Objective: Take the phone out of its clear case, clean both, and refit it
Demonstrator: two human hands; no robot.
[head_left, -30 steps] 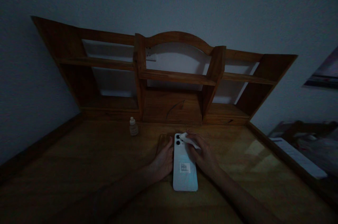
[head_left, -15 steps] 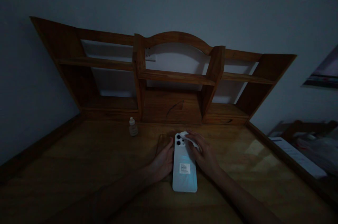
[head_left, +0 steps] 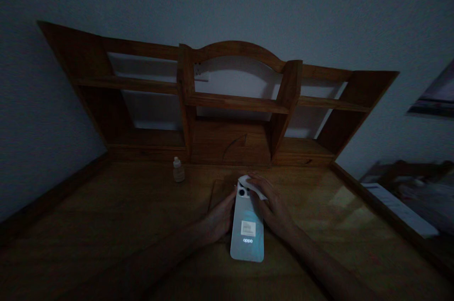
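A pale smartphone (head_left: 247,213), back side up, has a white label and an "oppo" mark on its lower half. My left hand (head_left: 222,216) grips the phone along its left edge, the thumb near the upper corner. In my right hand (head_left: 269,202) is a white wipe (head_left: 261,194), pinched and pressed at the camera lenses in the phone's upper part. The wipe covers part of the camera area. Behind my left hand lies a thin, dark, flat thing (head_left: 217,191) on the desk, mostly hidden, its kind unclear.
A small bottle with a white cap (head_left: 178,172) stands at the back left of the wooden desk (head_left: 142,206). Along the wall rises a wooden shelf unit (head_left: 234,101). Beyond the desk's right edge are a white flat surface (head_left: 400,209) and a chair back (head_left: 411,168).
The wipe has shifted slightly left over the camera lenses, covering more of them. The phone has tilted a little, and its "oppo" mark now shows brightly.
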